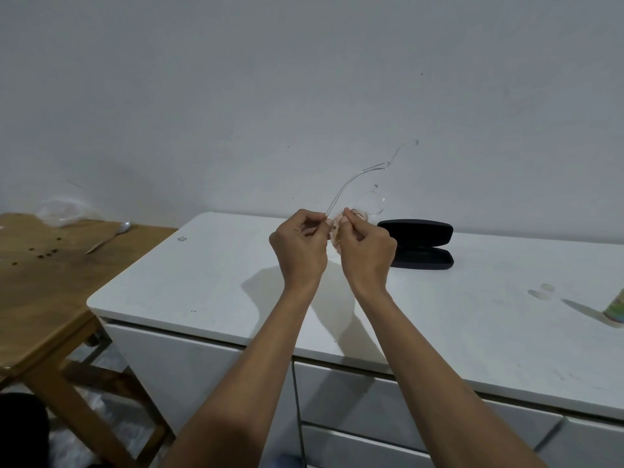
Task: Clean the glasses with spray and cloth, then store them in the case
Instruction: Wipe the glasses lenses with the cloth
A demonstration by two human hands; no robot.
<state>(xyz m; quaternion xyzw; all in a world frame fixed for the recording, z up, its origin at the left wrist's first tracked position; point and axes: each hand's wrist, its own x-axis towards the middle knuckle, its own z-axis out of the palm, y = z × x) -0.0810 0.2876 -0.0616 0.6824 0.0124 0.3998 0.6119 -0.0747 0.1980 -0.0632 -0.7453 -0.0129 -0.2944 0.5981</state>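
Note:
Clear-framed glasses (370, 204) are held up above the white cabinet top (209, 275). One thin temple arm sticks up and to the right toward the wall. My left hand (299, 246) pinches the frame near the base of that temple. My right hand (366, 251) grips the frame by the near lens, which shows between the two hands. The far lens pokes out beyond my right fingers. A black glasses case (420, 243) lies open on the cabinet top just right of my right hand. No cloth can be made out in either hand.
A wooden table (44, 292) stands to the left, with a spoon (108, 236) and a crumpled clear bag (64, 211) on it. At the far right edge of the cabinet top sits part of a bottle-like object (616, 310). Drawers run below the top.

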